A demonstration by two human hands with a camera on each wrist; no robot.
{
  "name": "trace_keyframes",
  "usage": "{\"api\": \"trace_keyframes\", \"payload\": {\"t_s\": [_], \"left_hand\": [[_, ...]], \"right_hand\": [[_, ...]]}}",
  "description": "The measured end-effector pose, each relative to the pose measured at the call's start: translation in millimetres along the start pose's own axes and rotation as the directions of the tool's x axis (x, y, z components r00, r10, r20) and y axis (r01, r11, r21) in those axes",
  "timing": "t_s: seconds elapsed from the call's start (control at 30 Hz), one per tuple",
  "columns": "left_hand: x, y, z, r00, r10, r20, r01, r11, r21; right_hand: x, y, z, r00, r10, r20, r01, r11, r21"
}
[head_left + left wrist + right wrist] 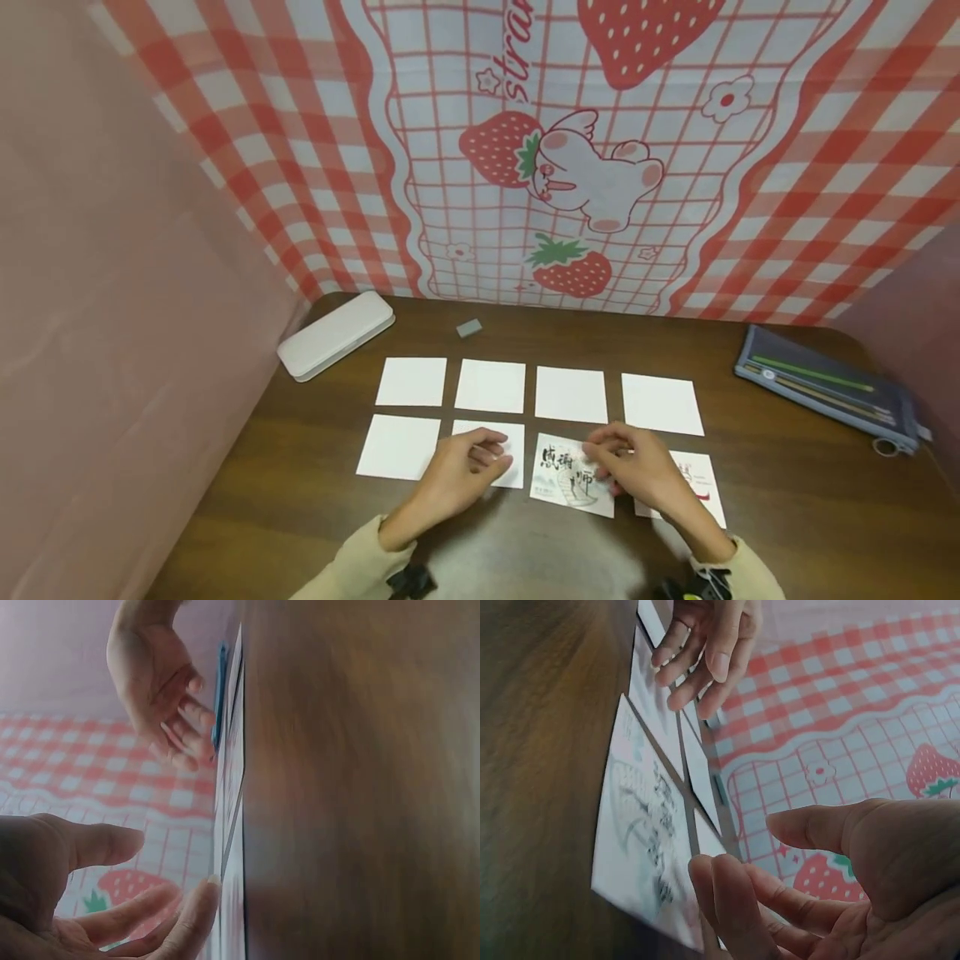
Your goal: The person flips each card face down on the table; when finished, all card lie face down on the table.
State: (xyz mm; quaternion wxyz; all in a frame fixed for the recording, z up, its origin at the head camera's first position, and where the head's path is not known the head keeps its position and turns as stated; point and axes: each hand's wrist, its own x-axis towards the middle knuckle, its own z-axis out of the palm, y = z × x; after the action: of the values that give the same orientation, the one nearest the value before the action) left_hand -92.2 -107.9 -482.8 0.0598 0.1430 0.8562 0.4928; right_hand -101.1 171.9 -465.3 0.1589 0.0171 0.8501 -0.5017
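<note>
Two rows of square cards lie on the brown table. Over a blank white card [514, 437] in the front row hovers my left hand [459, 475], fingers loosely bent and holding nothing. My right hand [637, 467] is above the gap between two printed cards, its fingertips over the edge of the card with black brush lettering [551, 475]. In the right wrist view its fingers [735, 900] are relaxed, with air between thumb and fingers. Partly hidden under that hand is a card with red print [705, 475]. Another blank card [397, 447] lies left of my left hand.
Behind is a row of blank white cards [491, 386]. A white case [336, 337] stands back left, a small grey eraser [468, 328] back centre. At right lies a blue see-through pencil pouch [825, 392]. A strawberry-print cloth [442, 167] hangs along the back edge.
</note>
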Motion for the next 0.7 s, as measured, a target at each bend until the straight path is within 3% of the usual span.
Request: {"api": "trace_keyframes", "payload": {"t_s": [0.33, 0.7], "left_hand": [[2.4, 14.1, 24.3, 0.995, -0.019, 0.098, 0.032, 0.990, -0.134], [2.4, 22.8, 34.8, 0.992, -0.032, 0.122, 0.046, 0.993, -0.109]], "right_hand": [[-19.3, 18, -10, 0.998, 0.059, -0.028, -0.055, 0.990, 0.128], [-38.8, 29, -14, 0.996, 0.087, -0.008, -0.083, 0.968, 0.236]]}}
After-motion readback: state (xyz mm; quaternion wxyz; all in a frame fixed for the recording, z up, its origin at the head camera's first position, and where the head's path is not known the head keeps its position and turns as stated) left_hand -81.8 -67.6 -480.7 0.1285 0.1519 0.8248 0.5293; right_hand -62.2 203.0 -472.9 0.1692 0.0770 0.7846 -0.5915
